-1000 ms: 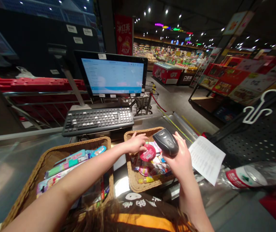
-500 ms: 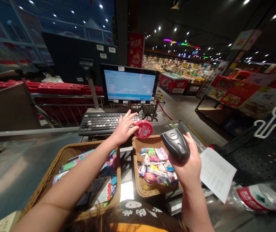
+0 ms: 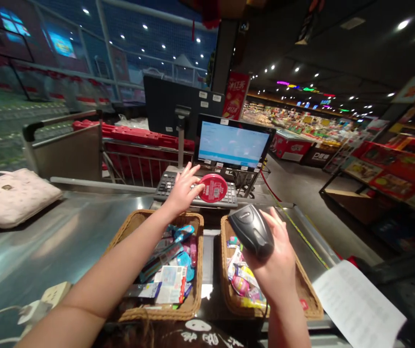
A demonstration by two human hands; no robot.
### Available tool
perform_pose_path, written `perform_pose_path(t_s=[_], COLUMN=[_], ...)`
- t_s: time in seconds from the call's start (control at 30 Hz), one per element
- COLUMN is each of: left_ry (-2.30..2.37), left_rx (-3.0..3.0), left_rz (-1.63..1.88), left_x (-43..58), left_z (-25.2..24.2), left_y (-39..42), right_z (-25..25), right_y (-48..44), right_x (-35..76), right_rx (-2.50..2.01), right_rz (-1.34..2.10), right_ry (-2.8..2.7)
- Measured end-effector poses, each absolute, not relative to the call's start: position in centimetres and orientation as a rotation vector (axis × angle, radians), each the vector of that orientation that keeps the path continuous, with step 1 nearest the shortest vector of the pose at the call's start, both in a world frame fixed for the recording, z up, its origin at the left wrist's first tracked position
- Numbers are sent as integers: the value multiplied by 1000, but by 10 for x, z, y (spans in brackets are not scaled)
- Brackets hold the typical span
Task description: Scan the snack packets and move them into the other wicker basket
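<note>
My left hand [image 3: 185, 190] pinches the edge of a round red container [image 3: 213, 188], whose barcode label faces me, above the black keyboard [image 3: 164, 186]. Wrapped round a black handheld scanner [image 3: 253, 232] is my right hand [image 3: 274, 256], with the scanner's front pointing up and left towards the container. Below my left arm is a wicker basket [image 3: 200, 261] of packaged goods. A second wicker basket [image 3: 225, 290] with small colourful packets lies under my right hand and is partly hidden by it.
Behind the keyboard stands a lit monitor [image 3: 232, 142]. A pale handbag [image 3: 13, 198] rests on the metal counter [image 3: 80, 217] at left. White plugs and a power strip [image 3: 55, 294] lie lower left. At right is a printed paper sheet [image 3: 360, 302].
The view has turned left, bringing the handbag into sight. Against the monitor and keyboard, both hands have shifted left with the red container and scanner, which are still held.
</note>
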State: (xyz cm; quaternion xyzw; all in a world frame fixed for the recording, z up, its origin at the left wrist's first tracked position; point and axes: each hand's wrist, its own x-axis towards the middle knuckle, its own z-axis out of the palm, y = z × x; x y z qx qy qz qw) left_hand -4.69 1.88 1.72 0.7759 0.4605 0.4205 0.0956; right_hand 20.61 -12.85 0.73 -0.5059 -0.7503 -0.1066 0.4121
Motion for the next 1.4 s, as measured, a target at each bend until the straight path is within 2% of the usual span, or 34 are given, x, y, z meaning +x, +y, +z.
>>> perform_pose_path(t_s=[0.93, 1.4], left_ry=[1472, 1589], left_rx=[2187, 2151], left_rz=[1324, 1055], left_x=[-133, -175], left_z=[12, -43], left_y=[-2, -16], right_z=[-5, -20], right_y=[-140, -143], right_x=[128, 115], right_rx=[-1254, -1291], right_rz=[-130, -43], right_ry=[-1974, -1981])
